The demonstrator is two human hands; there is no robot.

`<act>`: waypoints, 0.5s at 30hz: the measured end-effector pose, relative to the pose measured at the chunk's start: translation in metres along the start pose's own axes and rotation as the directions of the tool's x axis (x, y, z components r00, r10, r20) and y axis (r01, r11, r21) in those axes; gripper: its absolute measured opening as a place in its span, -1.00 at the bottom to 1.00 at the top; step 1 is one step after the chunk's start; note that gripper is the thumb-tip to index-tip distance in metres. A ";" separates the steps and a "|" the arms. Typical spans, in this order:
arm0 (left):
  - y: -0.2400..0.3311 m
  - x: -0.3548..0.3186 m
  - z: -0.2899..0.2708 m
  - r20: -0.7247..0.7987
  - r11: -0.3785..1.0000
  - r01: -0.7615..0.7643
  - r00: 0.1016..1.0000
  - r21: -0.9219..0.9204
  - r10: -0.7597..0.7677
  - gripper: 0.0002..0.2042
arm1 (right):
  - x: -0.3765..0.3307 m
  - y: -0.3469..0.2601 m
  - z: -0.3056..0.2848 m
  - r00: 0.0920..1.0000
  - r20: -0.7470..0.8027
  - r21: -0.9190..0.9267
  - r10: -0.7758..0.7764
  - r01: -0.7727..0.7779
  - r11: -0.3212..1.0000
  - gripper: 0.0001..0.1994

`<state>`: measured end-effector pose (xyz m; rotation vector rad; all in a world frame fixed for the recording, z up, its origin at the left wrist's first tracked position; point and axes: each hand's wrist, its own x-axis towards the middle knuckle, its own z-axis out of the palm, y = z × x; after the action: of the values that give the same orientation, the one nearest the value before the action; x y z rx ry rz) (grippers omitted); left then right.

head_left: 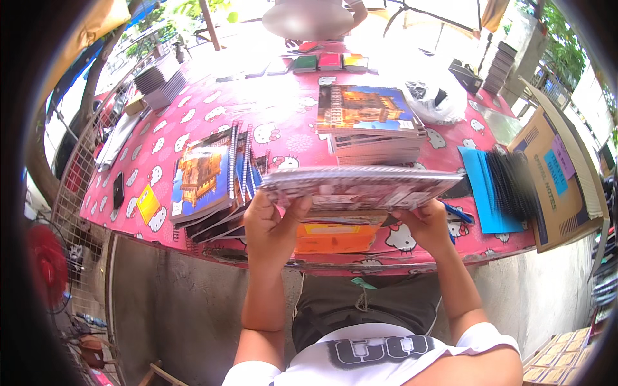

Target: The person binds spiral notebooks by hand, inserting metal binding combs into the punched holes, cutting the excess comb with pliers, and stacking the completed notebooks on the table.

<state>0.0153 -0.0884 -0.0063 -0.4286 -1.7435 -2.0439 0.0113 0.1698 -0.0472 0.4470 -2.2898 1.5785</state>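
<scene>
Two hands hold what looks like one spiral notebook [370, 192] above the near middle of the surface [103, 199], its long axis running left to right and its coil on the far edge; the left hand [273, 222] has its fingers closed on the left end, the right hand [421, 222] grips the near edge toward the right. Both touch it, so neither is nearer. Counted around it: two notebook piles, one left [203, 170], one far [370, 119]; one orange cover [338, 238] below, one blue pen [458, 212], one cardboard box [559, 174] at right.
</scene>
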 end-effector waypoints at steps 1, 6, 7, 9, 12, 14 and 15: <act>-0.007 -0.001 -0.003 -0.003 0.995 0.045 0.999 -0.089 -0.046 -0.76 | 0.000 0.002 0.002 1.000 -0.011 0.007 -0.009 0.009 1.000 -0.81; -0.011 0.004 -0.003 -0.017 0.995 -0.026 0.999 0.092 0.027 -0.44 | 0.003 0.015 0.000 0.992 0.129 -0.145 -0.015 0.033 0.989 -0.73; -0.008 0.007 -0.002 -0.018 0.988 -0.079 0.996 0.136 0.082 -0.32 | 0.003 0.023 0.001 0.986 0.163 -0.173 -0.013 0.041 0.984 -0.71; -0.011 0.005 -0.001 -0.121 0.979 -0.103 0.985 0.179 0.125 -0.16 | -0.010 0.040 0.001 0.979 0.202 -0.202 -0.002 0.044 0.978 -0.53; -0.042 -0.026 0.012 -0.350 0.987 0.024 0.936 0.162 0.035 -0.04 | -0.020 0.030 0.007 0.978 0.121 0.286 0.171 -0.199 0.937 -0.23; -0.047 -0.036 0.013 -0.211 0.979 0.184 0.964 0.083 -0.163 0.00 | -0.032 0.015 0.029 0.994 0.109 0.131 -0.003 -0.011 0.991 -0.12; -0.054 -0.039 0.011 -0.132 0.962 0.270 0.956 0.043 -0.262 0.03 | -0.037 0.008 0.033 0.990 0.111 0.041 -0.087 0.083 0.996 -0.06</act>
<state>0.0221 -0.0659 -0.0697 -0.0449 -1.8635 -2.1389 0.0383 0.1444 -0.0805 0.6504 -2.2939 1.5929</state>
